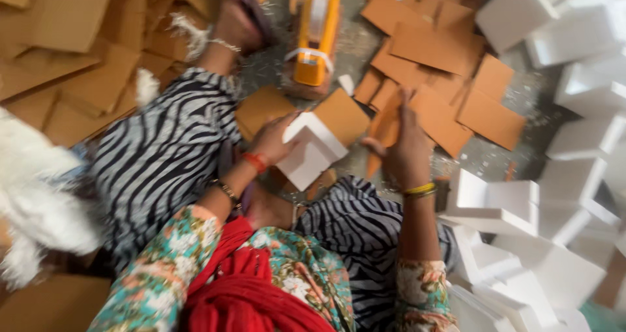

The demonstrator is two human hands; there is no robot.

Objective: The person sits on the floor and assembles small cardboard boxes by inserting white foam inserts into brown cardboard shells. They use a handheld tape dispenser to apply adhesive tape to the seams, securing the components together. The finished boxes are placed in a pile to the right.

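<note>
Two hands were recorded at the centre of the head view, above the lap of a seated person in zebra-striped trousers. The left hand (274,140) was closed on a white L-shaped foam piece (312,151), with the fingers wrapped over its upper left edge; the piece was held tilted, just above the knees. The right hand (405,146) was extended towards a pile of brown cardboard cards (438,71) on the floor (521,104). Its fingers were spread over an orange-brown card (386,129) at the near edge of the pile; owing to motion blur, it could not be determined whether that card was gripped or merely touched.

Two further brown cards (339,114) were observed directly behind the foam piece, partly covered by it. An orange tape dispenser (316,35) was located on the floor beyond them, between the person's foot (238,19) and the card pile. A stack of white foam pieces (561,195) was noted along the right side of the view, well apart from the left hand and near the right forearm. Larger brown cardboard sheets (72,65) were spread over the left part of the floor. A red cloth (248,286) was seen at the lower edge, draped against the floral sleeves.
</note>
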